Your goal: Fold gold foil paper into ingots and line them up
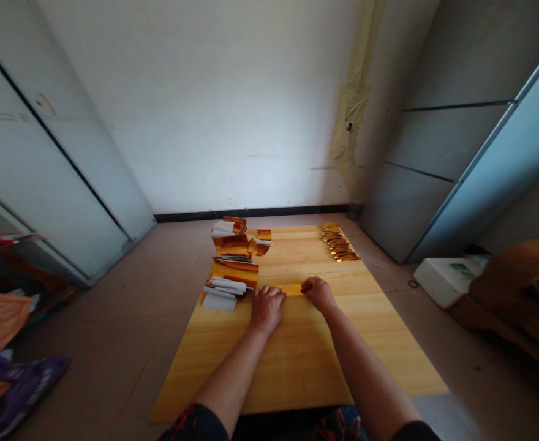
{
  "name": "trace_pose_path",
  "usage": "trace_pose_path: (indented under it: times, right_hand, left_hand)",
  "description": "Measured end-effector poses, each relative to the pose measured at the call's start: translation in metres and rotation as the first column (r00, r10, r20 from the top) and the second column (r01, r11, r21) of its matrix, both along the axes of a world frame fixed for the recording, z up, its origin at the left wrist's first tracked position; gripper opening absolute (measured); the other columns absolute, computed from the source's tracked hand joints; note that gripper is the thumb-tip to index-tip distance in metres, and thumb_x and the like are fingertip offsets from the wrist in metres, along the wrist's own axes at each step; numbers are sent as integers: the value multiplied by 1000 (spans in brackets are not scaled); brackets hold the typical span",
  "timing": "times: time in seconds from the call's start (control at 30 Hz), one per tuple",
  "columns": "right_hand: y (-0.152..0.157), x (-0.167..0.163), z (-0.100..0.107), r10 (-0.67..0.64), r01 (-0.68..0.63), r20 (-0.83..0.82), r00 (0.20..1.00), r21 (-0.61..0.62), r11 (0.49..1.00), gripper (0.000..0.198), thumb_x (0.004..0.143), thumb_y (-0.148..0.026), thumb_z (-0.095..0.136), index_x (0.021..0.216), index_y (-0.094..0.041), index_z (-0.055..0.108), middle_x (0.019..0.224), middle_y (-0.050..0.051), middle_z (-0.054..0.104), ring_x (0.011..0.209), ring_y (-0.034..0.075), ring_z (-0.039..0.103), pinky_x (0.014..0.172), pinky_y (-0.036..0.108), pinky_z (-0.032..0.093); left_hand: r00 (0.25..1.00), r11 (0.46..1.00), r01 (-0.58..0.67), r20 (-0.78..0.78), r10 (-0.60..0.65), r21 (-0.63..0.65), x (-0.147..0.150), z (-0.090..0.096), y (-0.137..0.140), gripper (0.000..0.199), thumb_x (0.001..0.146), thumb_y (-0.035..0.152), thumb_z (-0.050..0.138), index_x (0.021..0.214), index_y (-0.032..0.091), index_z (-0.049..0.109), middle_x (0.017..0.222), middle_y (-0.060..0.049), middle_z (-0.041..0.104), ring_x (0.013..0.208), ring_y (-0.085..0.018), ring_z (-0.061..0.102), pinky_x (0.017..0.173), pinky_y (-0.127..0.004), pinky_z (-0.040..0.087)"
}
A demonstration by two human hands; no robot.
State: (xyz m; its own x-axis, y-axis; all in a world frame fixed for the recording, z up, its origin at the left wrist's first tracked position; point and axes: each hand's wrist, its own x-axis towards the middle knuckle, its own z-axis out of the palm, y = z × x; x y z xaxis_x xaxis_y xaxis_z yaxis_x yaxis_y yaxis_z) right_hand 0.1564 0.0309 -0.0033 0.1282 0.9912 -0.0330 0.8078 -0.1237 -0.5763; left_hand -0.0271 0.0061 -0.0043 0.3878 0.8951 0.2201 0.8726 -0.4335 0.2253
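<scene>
Tabletop (297, 245) passable far middle and near right — gold-and-white sheets (237, 272) block far left, folded gold pieces (340, 247) far right; left forearm (239, 361) and right forearm (361, 361) cross near side.

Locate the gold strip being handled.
In the head view, the gold strip lies near the middle of the wooden table, between the left hand and the right hand, right of the gold and white sheets.

One left hand (267, 309), one right hand (319, 294), one gold strip (292, 290), one wooden surface (306, 355), one refrigerator (428, 141); folded gold pieces (340, 246) and gold-and-white sheets (239, 272) overlap too closely to count.
</scene>
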Motion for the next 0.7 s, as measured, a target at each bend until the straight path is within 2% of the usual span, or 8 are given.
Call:
trace_pose_path:
  times: [0.07, 0.13, 0.2, 0.23, 0.3, 0.37, 0.6, 0.7]
  right_hand:
    - [-2, 1, 1, -10, 10, 3, 1000, 51, 999, 26, 73, -2, 50, 80, -18, 69, 87, 4, 70, 83, 15, 62, 75, 22, 45]
    - [-7, -1, 2, 28, -34, 38, 999, 179, 983, 30, 73, 0, 48, 85, -18, 69, 91, 6, 69, 90, 17, 60, 81, 26, 45]
    - [-12, -6, 2, 161, -185, 103, 982, 309, 933, 33, 74, -1, 47, 92, -18, 69, 99, 8, 67, 98, 18, 57, 88, 28, 42]
    - [-15, -9, 1, 260, -292, 139, 956, 324, 900, 33, 77, -2, 47, 94, -19, 69, 102, 8, 66, 99, 18, 56, 89, 29, 41]
    - [-21, -15, -1, 405, -450, 207, 891, 278, 849, 28, 83, -9, 47, 94, -21, 69, 101, 6, 66, 96, 17, 55, 87, 28, 41]
    - [-25, -18, -4, 437, -493, 254, 863, 234, 838, 25, 88, -17, 46, 93, -22, 70, 98, 5, 66, 94, 16, 54, 86, 27, 40]
    - [-27, -16, -9, 427, -485, 262, 866, 224, 846, 26, 92, -22, 45, 100, -24, 69, 108, 4, 65, 99, 15, 52, 89, 26, 38]
    - [-26, -17, -9, 408, -459, 243, 880, 217, 861, 23, 89, -19, 49, 97, -24, 70, 108, 3, 66, 98, 15, 53, 89, 26, 38]
  left_hand:
    - [1000, 1000, 4, -6, -4, 1, 0, 0, 0, 29, 86, 13, 47, 98, 30, 68, 108, -2, 66, 101, -20, 51, 82, -37, 32]
    - [1000, 1000, 12, -18, -12, 8, 1, 0, 0, 29, 86, 14, 47, 98, 30, 67, 107, -2, 66, 101, -20, 51, 82, -37, 32]
    - [999, 1000, 16, -30, -16, 13, 1, 1, -1, 29, 87, 14, 46, 98, 30, 67, 105, -3, 66, 101, -21, 51, 82, -37, 32]
    - [999, 1000, 15, -36, -15, 11, 2, 2, -1, 28, 87, 15, 45, 98, 30, 67, 105, -3, 66, 101, -21, 51, 82, -37, 32]
    - [999, 1000, 6, -43, -6, 0, 2, 3, -2, 28, 88, 17, 44, 98, 29, 67, 105, -4, 66, 101, -22, 51, 83, -38, 32]
    - [999, 1000, -4, -45, 3, -12, 2, 5, -3, 28, 88, 18, 43, 99, 28, 67, 107, -5, 66, 103, -22, 50, 84, -39, 32]
    - [997, 997, -71, -32, 72, 25, -3, 0, -11, 29, 85, 16, 45, 101, 27, 67, 117, -5, 63, 103, -23, 52, 84, -38, 35]
    - [991, 991, -127, -35, 129, 50, -4, -4, -12, 27, 84, 15, 46, 96, 23, 68, 109, -7, 65, 101, -23, 52, 85, -37, 37]
